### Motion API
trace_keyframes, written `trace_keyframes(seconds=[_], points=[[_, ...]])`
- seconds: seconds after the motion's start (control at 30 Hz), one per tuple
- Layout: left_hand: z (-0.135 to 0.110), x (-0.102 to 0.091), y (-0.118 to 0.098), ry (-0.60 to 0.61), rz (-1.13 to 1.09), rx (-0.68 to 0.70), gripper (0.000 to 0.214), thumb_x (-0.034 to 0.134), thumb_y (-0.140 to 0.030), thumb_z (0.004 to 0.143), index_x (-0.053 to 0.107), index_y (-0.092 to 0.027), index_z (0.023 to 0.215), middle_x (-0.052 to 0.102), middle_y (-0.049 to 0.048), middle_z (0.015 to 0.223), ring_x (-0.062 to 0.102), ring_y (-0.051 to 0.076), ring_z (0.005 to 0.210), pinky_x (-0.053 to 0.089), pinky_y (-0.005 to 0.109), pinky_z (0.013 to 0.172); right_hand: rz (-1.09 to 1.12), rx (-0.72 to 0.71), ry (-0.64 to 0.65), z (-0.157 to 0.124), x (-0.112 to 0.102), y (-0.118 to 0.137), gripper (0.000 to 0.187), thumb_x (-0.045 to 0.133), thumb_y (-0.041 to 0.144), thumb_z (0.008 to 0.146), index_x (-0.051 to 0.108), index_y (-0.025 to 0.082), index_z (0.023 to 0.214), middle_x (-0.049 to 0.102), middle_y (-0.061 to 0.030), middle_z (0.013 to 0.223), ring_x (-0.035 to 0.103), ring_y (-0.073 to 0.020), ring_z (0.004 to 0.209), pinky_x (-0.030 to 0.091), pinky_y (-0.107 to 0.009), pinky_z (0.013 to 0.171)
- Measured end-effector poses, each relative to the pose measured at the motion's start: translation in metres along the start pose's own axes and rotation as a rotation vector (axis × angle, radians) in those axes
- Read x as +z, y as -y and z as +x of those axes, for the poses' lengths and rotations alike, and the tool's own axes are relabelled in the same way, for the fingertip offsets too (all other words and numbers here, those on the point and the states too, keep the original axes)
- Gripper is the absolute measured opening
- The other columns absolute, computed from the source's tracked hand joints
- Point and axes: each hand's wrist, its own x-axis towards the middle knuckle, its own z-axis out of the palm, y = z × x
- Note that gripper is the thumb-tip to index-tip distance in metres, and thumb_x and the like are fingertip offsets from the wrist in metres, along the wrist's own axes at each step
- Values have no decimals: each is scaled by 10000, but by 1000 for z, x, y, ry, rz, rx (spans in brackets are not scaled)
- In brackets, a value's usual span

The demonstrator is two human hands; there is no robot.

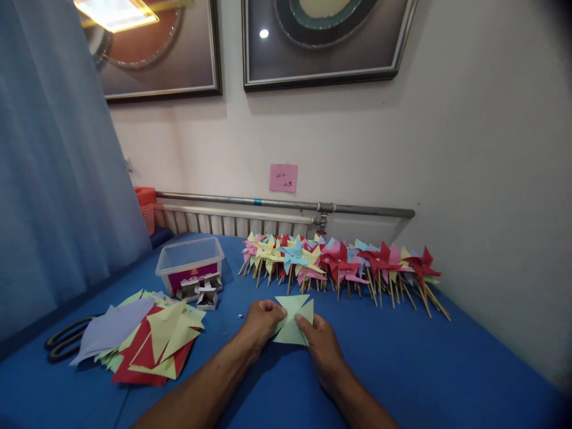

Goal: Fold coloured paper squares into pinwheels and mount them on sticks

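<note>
Between my two hands is a pale green paper square [292, 307], slit from its corners toward the middle. My left hand [263, 322] pinches its left edge between thumb and fingers. On the right side, my right hand [322, 341] grips the paper with the thumb on top and the fingers behind, mostly hidden. The sheet is held a little above the blue table cover [393, 369]. A small shiny pin [240, 316] lies to the left of my left hand.
Finished paper pinwheels [339, 262] on sticks lie in a row at the back. At left are cut coloured papers [152, 339], scissors [67, 339], a clear plastic tub [190, 253] and small open boxes [208, 295] of pins. A blue curtain [58, 149] hangs far left.
</note>
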Motion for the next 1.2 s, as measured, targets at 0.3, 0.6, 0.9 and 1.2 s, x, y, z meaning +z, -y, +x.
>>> trace_keyframes(seconds=[0.3,0.6,0.9,1.2], points=[[-1,4,3,-30,-18,28,399,831,-471,494,594,-166,592,554,-20,490,434,96,458,321,256,494,-36,7,-57,0,2,1,555,853,563,631,760,139,977,797,-84,796,728,-271,703,548,-323,609],[-4,1,0,46,-100,-22,405,889,-399,470,645,-146,671,631,8,558,530,131,509,400,269,547,-65,-5,-59,-3,5,7,575,849,598,630,770,136,963,798,-89,808,712,-262,689,536,-313,594],[2,3,6,19,-52,18,371,869,-370,512,558,-185,592,540,-36,493,433,98,453,336,251,489,7,4,-8,0,3,-1,620,850,610,642,748,144,1039,805,-95,890,737,-282,775,562,-340,662],[-1,5,3,2,45,35,313,808,-291,587,510,-199,564,471,-59,460,363,84,437,257,238,472,203,58,-31,-8,10,20,477,789,624,723,705,191,904,785,-65,813,740,-280,775,556,-338,637]])
